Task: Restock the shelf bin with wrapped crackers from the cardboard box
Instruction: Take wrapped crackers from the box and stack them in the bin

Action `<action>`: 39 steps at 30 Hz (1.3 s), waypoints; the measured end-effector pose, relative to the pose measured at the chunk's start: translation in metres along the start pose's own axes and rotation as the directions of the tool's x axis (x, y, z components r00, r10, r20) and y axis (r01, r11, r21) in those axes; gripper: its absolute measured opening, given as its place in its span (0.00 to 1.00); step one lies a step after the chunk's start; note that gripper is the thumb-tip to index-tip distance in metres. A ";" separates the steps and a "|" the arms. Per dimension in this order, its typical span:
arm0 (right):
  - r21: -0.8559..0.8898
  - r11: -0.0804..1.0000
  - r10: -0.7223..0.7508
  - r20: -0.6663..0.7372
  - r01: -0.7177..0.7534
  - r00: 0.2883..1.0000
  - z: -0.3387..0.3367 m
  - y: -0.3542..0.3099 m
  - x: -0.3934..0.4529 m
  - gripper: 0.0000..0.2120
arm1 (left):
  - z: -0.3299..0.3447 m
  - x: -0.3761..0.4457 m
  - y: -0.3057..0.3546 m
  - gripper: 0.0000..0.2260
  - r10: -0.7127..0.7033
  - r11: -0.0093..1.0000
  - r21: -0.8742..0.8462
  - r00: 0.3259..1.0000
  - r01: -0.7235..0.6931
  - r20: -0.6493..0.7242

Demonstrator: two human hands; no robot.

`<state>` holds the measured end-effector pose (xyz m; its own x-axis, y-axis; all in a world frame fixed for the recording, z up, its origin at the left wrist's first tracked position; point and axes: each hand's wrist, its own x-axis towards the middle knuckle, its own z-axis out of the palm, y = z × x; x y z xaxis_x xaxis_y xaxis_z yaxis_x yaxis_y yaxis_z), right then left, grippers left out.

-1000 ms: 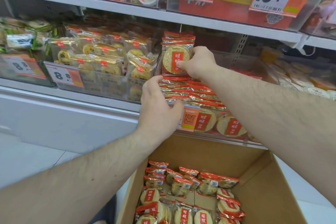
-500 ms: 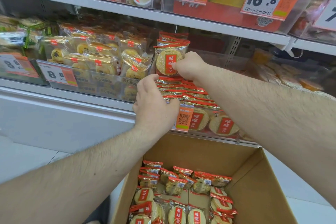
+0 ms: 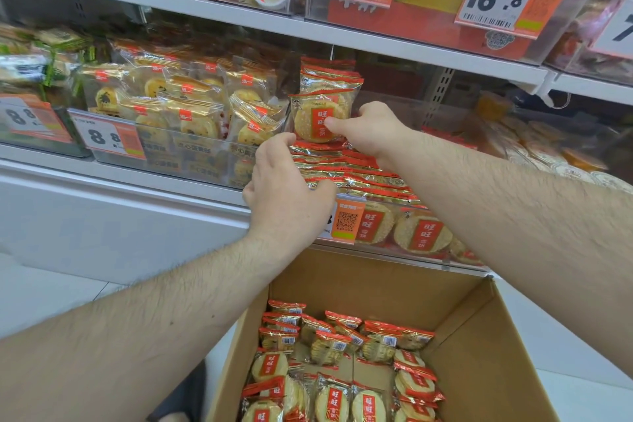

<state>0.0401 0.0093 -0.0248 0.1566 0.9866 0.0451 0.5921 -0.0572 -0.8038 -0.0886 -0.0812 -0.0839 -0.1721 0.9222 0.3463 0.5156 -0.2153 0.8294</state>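
Red-and-gold wrapped crackers (image 3: 373, 178) stand on edge in a row inside the clear shelf bin (image 3: 442, 262). At the row's far end an upright cracker pack (image 3: 313, 116) faces me, more packs behind it. My right hand (image 3: 370, 134) pinches this pack's right side. My left hand (image 3: 284, 192) curls over the near left end of the row, its thumb on the packs. Below stands the open cardboard box (image 3: 479, 353) with several loose cracker packs (image 3: 329, 349) on its bottom.
Left of the bin is another clear bin of yellow wrapped pastries (image 3: 178, 103) with an 8.8 price tag (image 3: 102, 137). The shelf above (image 3: 411, 48) hangs low over the bin, with 9.8 and 16.8 tags. White floor tiles surround the box.
My left hand has moved up from the bin's front wall onto the row of packs. My right hand has stayed on the upright pack, which now sits slightly lower.
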 end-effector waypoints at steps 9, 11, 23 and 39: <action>-0.056 0.998 0.000 -0.147 -0.008 0.989 0.004 -0.002 0.007 0.19 | 0.003 -0.002 -0.002 0.29 0.031 0.995 -0.096 0.999 -0.028 0.032; -0.010 1.000 0.021 -0.162 -0.023 0.987 0.006 -0.007 0.011 0.15 | 0.004 -0.001 -0.003 0.29 0.035 0.996 -0.087 0.999 -0.032 0.035; 0.042 0.998 0.055 -0.163 -0.049 0.985 0.014 -0.003 0.015 0.10 | 0.005 -0.001 -0.007 0.29 0.053 0.996 -0.070 0.998 -0.052 0.017; -0.130 0.942 -0.333 -0.471 0.309 0.817 -0.013 0.003 -0.077 0.06 | -0.012 -0.014 0.019 0.15 0.434 0.899 -0.047 0.901 -0.435 -0.031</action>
<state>0.0401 -0.0693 -0.0229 0.3027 0.7534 0.5838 0.7093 0.2310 -0.6660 -0.0864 -0.1020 -0.0679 0.0428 0.7272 0.6851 0.4993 -0.6095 0.6157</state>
